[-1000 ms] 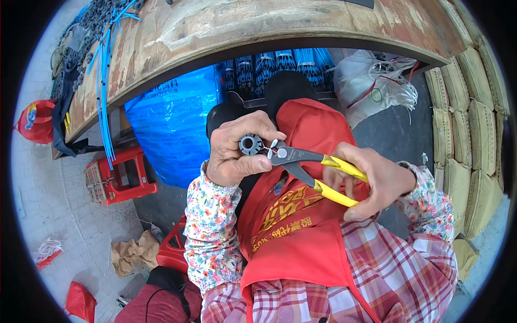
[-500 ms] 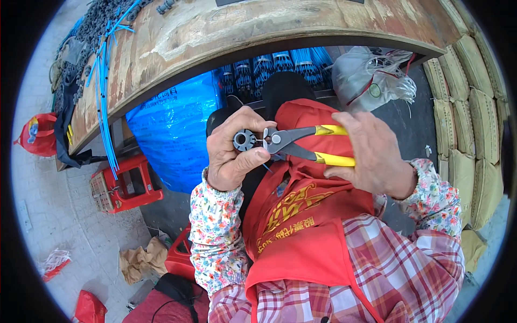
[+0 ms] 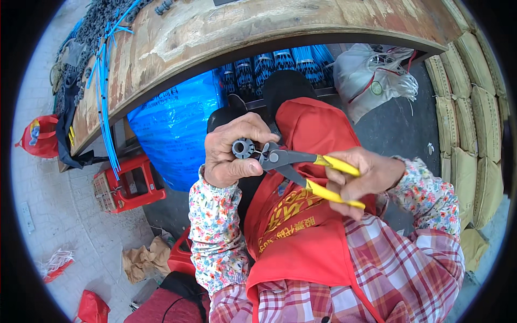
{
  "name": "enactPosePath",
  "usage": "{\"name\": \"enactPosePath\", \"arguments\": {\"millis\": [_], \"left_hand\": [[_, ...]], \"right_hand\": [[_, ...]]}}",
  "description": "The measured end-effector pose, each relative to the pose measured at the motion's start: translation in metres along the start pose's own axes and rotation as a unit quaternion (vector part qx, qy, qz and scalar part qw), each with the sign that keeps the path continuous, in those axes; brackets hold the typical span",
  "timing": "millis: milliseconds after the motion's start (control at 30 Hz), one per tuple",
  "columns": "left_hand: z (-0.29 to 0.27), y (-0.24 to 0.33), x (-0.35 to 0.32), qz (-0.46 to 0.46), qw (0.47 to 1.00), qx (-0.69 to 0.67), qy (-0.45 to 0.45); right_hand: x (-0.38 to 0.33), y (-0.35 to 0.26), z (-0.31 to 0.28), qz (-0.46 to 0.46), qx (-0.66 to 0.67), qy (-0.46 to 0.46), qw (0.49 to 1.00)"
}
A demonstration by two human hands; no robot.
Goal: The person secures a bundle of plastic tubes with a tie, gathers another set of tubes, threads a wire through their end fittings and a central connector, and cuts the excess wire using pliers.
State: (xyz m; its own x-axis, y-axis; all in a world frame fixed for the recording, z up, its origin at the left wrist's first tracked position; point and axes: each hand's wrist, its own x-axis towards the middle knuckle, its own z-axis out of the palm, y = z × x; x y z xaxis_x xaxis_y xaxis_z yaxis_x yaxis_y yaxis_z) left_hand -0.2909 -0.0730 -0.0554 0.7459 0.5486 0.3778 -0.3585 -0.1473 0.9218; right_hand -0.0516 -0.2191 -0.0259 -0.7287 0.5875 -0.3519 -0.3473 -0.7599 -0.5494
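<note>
Between the thumb and fingers of my left hand (image 3: 231, 151) is a small grey ribbed plastic fitting (image 3: 243, 148), its round hollow end facing up. A thin bit of metal shows beside it, partly covered by my fingers. My right hand (image 3: 361, 177) is closed around the yellow handles of a pair of pliers (image 3: 293, 159), which are spread apart. The dark jaws of the pliers lie against the right side of the fitting, next to my left fingertips. Whether the jaws bite on the metal cannot be made out. Both hands are above my red apron (image 3: 301, 242).
A worn wooden bench (image 3: 258, 24) spans the far side, with blue strips (image 3: 102, 107) hanging off its left. Beneath are a blue plastic bag (image 3: 172, 129), bundled blue rods (image 3: 264, 67) and a white sack (image 3: 371, 78). Stacked tan sacks (image 3: 463, 129) line the right; a red stool (image 3: 129, 183) stands left.
The plier handles have swung toward my body and spread wider, and my right hand has moved down with them. My left hand and the fitting have barely moved.
</note>
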Motion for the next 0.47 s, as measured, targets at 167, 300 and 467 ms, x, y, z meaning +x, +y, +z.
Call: {"name": "enactPosePath", "arguments": {"millis": [167,300,467], "left_hand": [[0.003,0.008,0.0,-0.017,0.999,0.045,0.025],[0.011,0.011,0.003,-0.029,0.992,0.105,0.062],[0.006,0.006,-0.001,-0.02,0.997,0.065,0.021]], "right_hand": [[-0.006,-0.011,0.017,-0.145,-0.421,0.242,0.862],[0.004,-0.003,0.026,-0.228,-0.78,0.381,0.441],[0.0,0.004,0.017,-0.182,-0.663,0.286,0.668]]}}
